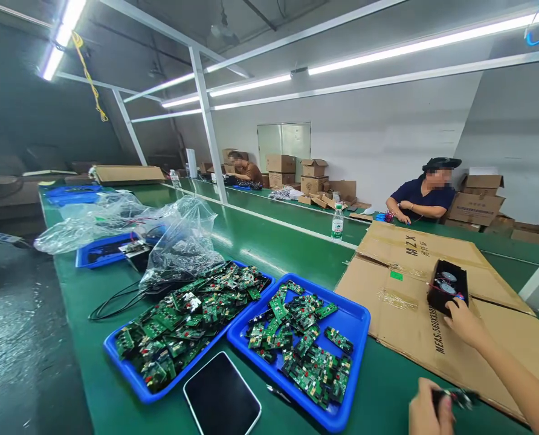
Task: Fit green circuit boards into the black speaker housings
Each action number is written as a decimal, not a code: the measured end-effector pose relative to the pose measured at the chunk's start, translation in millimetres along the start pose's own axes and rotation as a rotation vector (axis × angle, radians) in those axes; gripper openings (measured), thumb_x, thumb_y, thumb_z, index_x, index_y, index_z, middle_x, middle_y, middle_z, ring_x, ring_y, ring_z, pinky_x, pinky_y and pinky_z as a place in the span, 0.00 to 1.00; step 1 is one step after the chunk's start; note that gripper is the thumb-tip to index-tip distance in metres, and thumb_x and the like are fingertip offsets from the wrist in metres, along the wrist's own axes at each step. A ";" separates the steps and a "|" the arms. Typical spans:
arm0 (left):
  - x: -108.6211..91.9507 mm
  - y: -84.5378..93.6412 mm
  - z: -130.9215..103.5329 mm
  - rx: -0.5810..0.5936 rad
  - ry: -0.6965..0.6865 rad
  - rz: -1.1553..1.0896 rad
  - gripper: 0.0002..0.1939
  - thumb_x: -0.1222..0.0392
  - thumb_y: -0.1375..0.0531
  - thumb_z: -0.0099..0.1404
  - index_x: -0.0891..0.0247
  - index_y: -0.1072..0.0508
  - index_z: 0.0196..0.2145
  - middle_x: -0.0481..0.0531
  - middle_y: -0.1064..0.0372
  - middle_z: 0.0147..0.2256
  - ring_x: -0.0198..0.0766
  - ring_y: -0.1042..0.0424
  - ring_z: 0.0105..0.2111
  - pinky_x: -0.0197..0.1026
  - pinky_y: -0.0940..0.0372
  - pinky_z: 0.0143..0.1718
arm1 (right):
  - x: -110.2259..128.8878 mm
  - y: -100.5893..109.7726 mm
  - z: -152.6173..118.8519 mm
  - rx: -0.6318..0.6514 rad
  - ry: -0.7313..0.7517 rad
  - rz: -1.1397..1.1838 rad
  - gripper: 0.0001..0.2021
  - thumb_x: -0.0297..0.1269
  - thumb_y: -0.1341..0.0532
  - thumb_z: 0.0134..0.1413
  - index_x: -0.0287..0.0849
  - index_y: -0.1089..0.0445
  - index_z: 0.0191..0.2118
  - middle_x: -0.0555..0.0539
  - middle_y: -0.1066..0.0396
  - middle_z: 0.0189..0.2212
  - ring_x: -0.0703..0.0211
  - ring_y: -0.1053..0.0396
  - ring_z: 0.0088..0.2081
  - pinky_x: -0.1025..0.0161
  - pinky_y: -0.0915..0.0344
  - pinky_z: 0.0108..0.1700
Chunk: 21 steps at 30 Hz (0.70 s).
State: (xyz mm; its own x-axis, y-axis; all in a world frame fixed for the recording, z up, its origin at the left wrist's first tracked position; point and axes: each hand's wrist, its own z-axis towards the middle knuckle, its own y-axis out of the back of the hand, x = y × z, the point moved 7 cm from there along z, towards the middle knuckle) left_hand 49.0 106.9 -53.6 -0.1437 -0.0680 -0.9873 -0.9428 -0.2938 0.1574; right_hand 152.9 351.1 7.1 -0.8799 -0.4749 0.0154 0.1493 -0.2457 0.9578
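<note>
My right hand [464,323] reaches out over the flattened cardboard [414,314] and grips a black block with two small fans [448,285] and red wires. My left hand [426,411] is at the bottom edge, closed around a small dark part with wires [457,397]. To the left lie two blue trays on the green bench: the nearer blue tray [358,320] holds several green circuit boards [303,350], and the second blue tray [129,371] is heaped with more boards [183,320].
A phone with a dark screen [222,396] lies between the trays. Clear plastic bags [179,238] and another blue tray [98,251] sit further left. A water bottle [337,222] stands mid-bench. Two other people sit at the far bench among cardboard boxes [475,202].
</note>
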 end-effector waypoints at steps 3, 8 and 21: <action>-0.4 21.3 7.4 -0.259 0.010 -0.216 0.32 0.33 0.66 0.61 0.63 0.38 0.35 0.50 0.39 0.23 0.35 0.39 0.18 0.37 0.43 0.19 | -9.0 2.9 -30.7 -0.013 0.018 0.039 0.12 0.34 0.47 0.50 0.36 0.31 0.38 0.34 0.37 0.44 0.46 0.35 0.48 0.54 0.37 0.48; 4.1 32.6 13.7 -0.433 0.058 -0.415 0.34 0.28 0.63 0.56 0.62 0.40 0.34 0.53 0.36 0.25 0.38 0.34 0.22 0.37 0.42 0.20 | -0.3 16.1 -118.9 0.029 0.017 0.330 0.15 0.45 0.49 0.51 0.41 0.29 0.31 0.36 0.35 0.45 0.49 0.30 0.42 0.58 0.31 0.42; -24.3 39.3 13.4 -0.213 -0.075 -0.238 0.19 0.40 0.55 0.61 0.60 0.42 0.30 0.48 0.40 0.24 0.39 0.39 0.25 0.42 0.42 0.31 | 25.3 99.8 -221.5 0.020 0.131 0.190 0.22 0.22 0.49 0.41 0.44 0.29 0.43 0.43 0.35 0.51 0.49 0.38 0.52 0.49 0.41 0.52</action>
State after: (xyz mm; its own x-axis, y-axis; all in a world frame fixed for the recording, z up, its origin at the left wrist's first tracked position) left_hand 11.5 109.8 -23.7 0.0438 0.0942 -0.9946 -0.8698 -0.4861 -0.0843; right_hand 245.5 127.5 39.5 -0.7703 -0.6173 0.1598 0.2968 -0.1253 0.9467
